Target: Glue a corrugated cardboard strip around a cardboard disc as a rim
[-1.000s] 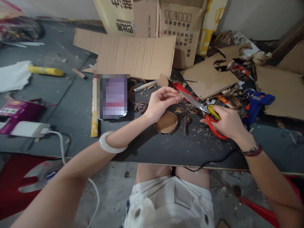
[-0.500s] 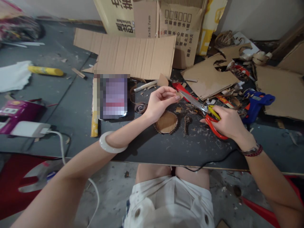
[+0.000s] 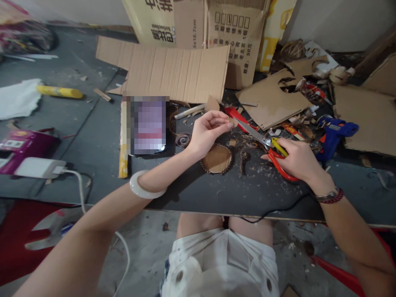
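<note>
My left hand (image 3: 208, 131) is closed in a pinch on a small piece of cardboard (image 3: 232, 122), which is mostly hidden by the fingertips. In my right hand (image 3: 298, 161) is a pair of scissors (image 3: 280, 165) with red and yellow handles. The scissor blades point up and left, their tips beside the small cardboard piece. Below my left hand an oval of cardboard (image 3: 217, 159) with a twisted brown edging lies on the dark table. A short twisted brown strip (image 3: 243, 162) lies to its right.
A phone (image 3: 150, 126) lies left of my hands. Behind are a corrugated cardboard sheet (image 3: 176, 74) and a cut cardboard piece (image 3: 275, 99). A blue glue gun (image 3: 337, 134) is at the right, among scraps. A yellow glue stick (image 3: 60, 92) and white charger (image 3: 38, 168) are at the left.
Hardly anything differs. The scissors and my right hand have shifted very slightly, while my left hand keeps its pinch in nearly the same place.
</note>
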The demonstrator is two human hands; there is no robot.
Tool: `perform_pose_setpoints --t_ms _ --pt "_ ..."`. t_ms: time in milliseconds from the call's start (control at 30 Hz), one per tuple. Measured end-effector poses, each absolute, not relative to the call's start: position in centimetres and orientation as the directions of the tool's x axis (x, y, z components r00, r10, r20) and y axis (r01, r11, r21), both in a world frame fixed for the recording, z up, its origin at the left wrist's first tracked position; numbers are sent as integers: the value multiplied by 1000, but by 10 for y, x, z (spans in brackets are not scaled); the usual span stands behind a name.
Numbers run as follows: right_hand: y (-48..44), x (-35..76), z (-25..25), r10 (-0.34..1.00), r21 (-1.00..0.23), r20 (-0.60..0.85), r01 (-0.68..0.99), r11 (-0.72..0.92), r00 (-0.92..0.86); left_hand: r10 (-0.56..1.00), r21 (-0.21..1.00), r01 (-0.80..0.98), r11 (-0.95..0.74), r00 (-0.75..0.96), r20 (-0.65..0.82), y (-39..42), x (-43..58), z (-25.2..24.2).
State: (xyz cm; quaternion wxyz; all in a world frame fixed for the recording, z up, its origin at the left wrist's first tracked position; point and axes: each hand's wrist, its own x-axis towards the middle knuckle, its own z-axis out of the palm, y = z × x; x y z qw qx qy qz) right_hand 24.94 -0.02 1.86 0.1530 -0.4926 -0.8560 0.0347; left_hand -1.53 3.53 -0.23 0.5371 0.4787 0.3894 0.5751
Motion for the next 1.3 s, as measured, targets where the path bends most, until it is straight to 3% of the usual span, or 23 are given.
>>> perform_pose_setpoints --t_ms 333,567,700,833,1033,1300 --pt "8 256 15 883 -185 410 927 327 -230 993 949 -312 -49 87 80 34 -14 0" --pt "6 251 10 884 -163 419 941 297 -206 990 967 -249 -55 112 86 31 -13 3" --pt "8 252 9 889 -208 448 955 212 -100 985 979 -183 -87 129 112 28 -12 7" --pt "11 256 7 880 -281 476 947 155 -3 977 985 -96 -142 147 155 26 -11 9" --pt "12 258 4 880 -275 473 956 104 40 940 962 62 -266 238 245 21 -11 9" --pt "13 257 4 902 -250 425 967 41 71 778 764 265 -588 443 446 16 -12 10"
